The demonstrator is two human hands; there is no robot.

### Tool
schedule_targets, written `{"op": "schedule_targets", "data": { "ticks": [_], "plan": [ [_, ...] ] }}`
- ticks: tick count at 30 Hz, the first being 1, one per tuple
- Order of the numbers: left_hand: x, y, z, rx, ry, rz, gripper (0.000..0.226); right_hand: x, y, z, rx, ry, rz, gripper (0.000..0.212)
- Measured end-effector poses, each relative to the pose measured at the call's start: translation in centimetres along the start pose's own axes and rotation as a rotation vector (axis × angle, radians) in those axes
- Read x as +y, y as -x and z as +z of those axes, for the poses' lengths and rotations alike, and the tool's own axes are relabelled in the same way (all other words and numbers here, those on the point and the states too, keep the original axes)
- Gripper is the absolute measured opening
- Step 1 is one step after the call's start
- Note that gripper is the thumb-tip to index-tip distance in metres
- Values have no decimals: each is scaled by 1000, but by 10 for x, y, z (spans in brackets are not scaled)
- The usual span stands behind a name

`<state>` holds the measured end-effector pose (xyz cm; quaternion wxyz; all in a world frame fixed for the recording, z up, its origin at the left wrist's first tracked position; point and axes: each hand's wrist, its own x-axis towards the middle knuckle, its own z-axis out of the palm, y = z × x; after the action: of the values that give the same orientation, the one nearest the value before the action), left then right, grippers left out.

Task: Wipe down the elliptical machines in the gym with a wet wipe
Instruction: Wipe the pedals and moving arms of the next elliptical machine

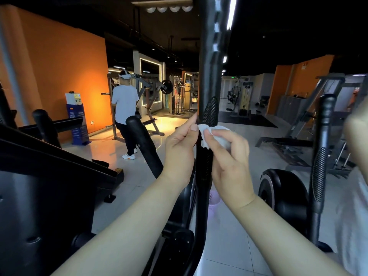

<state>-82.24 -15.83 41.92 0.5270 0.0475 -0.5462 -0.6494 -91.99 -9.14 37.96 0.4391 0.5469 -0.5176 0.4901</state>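
While left hand [180, 148] steadies the handlebar [206, 76], fingers curled round it, right hand [229, 158] pinches wet wipe [216, 133] against it; best wrap fully, press firm, stroke downward.

A matte orange painted wall [59, 76] runs down the left side, glowing warmly near a blue cardboard display stand [78, 124]. The glossy pale tiled floor [235, 246] reflects the lamps. Overhead, the black ceiling [298, 26] carries a long white strip light [232, 14]. Far back stand grey steel weight machines [179, 96] and what may be a light-framed mirror [150, 76]. A black rubber floor mat [247, 119] lies to the right.
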Motion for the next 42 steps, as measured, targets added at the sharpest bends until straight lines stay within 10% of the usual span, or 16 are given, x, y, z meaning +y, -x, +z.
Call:
{"op": "schedule_targets", "data": {
  "ticks": [16,22,42],
  "plan": [
    [-6,-2,-3,-69,15,44,31,5,-10,-3,41,-75,-69,21],
    [-8,0,-9,-70,-38,40,34,3,22,8,-220,-153,-169,32],
    [-18,9,-13,-69,20,2,56,5,7,1,-87,-118,-106,26]
  ]
}}
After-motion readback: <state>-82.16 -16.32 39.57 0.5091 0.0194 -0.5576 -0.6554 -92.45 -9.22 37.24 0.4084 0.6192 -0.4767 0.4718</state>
